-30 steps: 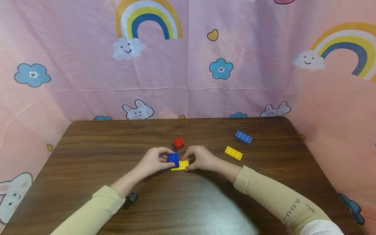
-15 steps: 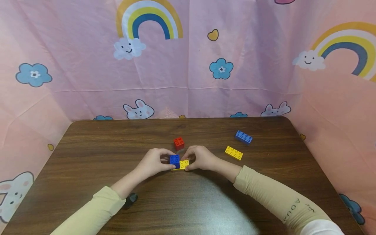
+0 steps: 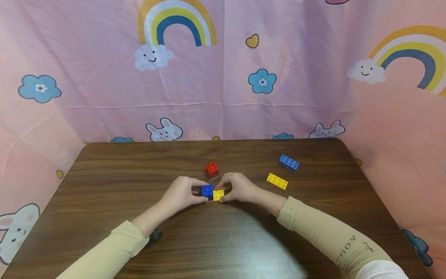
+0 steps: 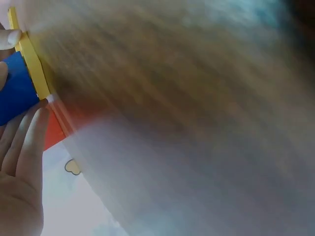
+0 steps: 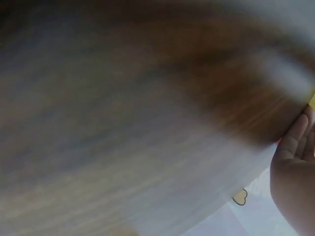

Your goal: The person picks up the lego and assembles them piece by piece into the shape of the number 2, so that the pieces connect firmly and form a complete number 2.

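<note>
In the head view, my left hand (image 3: pixel 181 193) pinches a blue square toy building brick (image 3: pixel 207 191) between thumb and fingers. That brick sits over the left half of a flat yellow brick (image 3: pixel 218 195), leaving the studs on the right half uncovered. My right hand (image 3: pixel 240 188) grips the yellow brick's right end, thumb at the near side and fingers at the far side. From the left wrist, the blue brick (image 4: pixel 18 88) shows right against the yellow brick's (image 4: pixel 33 64) studded face. Only a yellow corner appears beside my right fingers (image 5: pixel 295 135) in the right wrist view.
Just behind the hands stands a red square brick (image 3: pixel 211 169). Farther right lie another flat yellow brick (image 3: pixel 277 181) and a longer blue brick (image 3: pixel 289 162). A small dark object (image 3: pixel 155 235) is partly hidden by the left forearm. Printed cloth (image 3: pixel 226 77) surrounds the wooden table (image 3: pixel 223 240).
My left hand has brought the blue brick slightly right and down onto the yellow brick's left half, squaring it with the edges. My right hand has stayed in place.
</note>
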### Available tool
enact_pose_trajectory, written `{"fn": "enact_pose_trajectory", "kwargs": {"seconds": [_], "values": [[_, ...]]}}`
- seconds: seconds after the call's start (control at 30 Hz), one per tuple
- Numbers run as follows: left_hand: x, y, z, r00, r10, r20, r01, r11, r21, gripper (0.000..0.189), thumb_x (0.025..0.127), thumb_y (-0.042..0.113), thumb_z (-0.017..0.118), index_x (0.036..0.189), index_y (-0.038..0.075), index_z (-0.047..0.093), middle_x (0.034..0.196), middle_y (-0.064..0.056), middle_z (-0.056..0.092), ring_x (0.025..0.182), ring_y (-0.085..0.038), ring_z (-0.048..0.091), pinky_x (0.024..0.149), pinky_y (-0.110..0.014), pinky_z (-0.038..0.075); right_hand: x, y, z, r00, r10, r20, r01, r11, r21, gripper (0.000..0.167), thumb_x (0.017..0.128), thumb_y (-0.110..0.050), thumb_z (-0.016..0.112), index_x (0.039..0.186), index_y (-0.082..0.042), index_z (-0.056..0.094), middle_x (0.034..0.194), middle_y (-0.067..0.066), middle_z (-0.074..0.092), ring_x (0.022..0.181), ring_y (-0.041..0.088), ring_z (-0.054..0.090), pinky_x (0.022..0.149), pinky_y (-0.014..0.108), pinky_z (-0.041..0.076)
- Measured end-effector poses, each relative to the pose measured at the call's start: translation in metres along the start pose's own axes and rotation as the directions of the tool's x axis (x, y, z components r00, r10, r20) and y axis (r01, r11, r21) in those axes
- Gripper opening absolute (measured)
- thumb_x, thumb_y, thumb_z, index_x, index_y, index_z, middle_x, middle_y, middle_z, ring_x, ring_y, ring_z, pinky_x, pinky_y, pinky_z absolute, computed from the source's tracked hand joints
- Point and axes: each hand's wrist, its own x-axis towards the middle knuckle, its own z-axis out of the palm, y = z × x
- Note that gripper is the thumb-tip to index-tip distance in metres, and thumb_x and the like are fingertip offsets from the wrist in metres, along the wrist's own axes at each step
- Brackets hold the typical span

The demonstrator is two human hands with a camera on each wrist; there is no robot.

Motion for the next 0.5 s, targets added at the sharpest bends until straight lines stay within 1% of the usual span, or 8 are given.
{"fn": "enact_pose_trajectory", "kwargs": {"seconds": [0.1, 0.27, 0.37, 0.47, 0.5], "values": [[-0.0005, 0.0009, 0.0011, 1.0, 0.023, -0.009, -0.023, 0.999, 0.043, 0.034, 0.084, 0.013, 0.091, 0.115, 0.005, 0.081, 0.112, -0.014, 0.082, 0.096, -0.021, 0.081, 0.079, -0.03, 0.067, 0.0003, -0.0002, -0.0002, 1.0, 0.001, -0.001, -0.001, 1.0, -0.006, 0.029, 0.079, -0.009, 0.094, 0.106, -0.007, 0.082, 0.102, 0.005, 0.076, 0.092, 0.01, 0.068, 0.083, 0.017, 0.061], [-0.0014, 0.0028, 0.0028, 0.999, 0.024, -0.023, -0.022, 0.997, 0.074, 0.034, 0.084, 0.014, 0.092, 0.115, 0.006, 0.081, 0.112, -0.013, 0.082, 0.095, -0.02, 0.081, 0.079, -0.03, 0.067, 0.0006, 0.0004, -0.0007, 1.0, -0.001, 0.0, 0.001, 1.0, -0.003, 0.029, 0.079, -0.009, 0.095, 0.105, -0.007, 0.082, 0.101, 0.005, 0.075, 0.092, 0.01, 0.068, 0.083, 0.016, 0.06], [-0.0017, 0.0021, 0.0035, 1.0, 0.02, -0.022, -0.018, 0.998, 0.067, 0.034, 0.084, 0.015, 0.092, 0.115, 0.007, 0.081, 0.112, -0.011, 0.082, 0.097, -0.02, 0.081, 0.082, -0.032, 0.068, 0.0011, 0.0012, -0.0004, 1.0, 0.0, 0.001, -0.001, 1.0, 0.005, 0.029, 0.079, -0.008, 0.094, 0.105, -0.007, 0.082, 0.101, 0.004, 0.075, 0.093, 0.01, 0.068, 0.083, 0.016, 0.06], [-0.0015, 0.0005, 0.0033, 1.0, 0.007, -0.009, -0.007, 0.999, 0.032, 0.035, 0.084, 0.016, 0.092, 0.116, 0.008, 0.08, 0.114, -0.01, 0.082, 0.101, -0.022, 0.08, 0.087, -0.035, 0.067, 0.0018, 0.0019, 0.0004, 1.0, 0.006, 0.004, -0.006, 1.0, 0.011, 0.028, 0.08, -0.009, 0.094, 0.105, -0.008, 0.083, 0.101, 0.004, 0.075, 0.092, 0.01, 0.067, 0.084, 0.015, 0.06], [-0.0013, -0.0004, 0.0028, 1.0, 0.012, -0.003, -0.012, 1.0, 0.018, 0.036, 0.084, 0.016, 0.092, 0.116, 0.008, 0.08, 0.115, -0.011, 0.081, 0.102, -0.023, 0.08, 0.088, -0.037, 0.067, 0.002, 0.0023, 0.0005, 1.0, 0.004, 0.003, -0.004, 1.0, 0.012, 0.028, 0.08, -0.009, 0.094, 0.105, -0.008, 0.082, 0.1, 0.004, 0.075, 0.092, 0.009, 0.067, 0.084, 0.015, 0.06]]}}
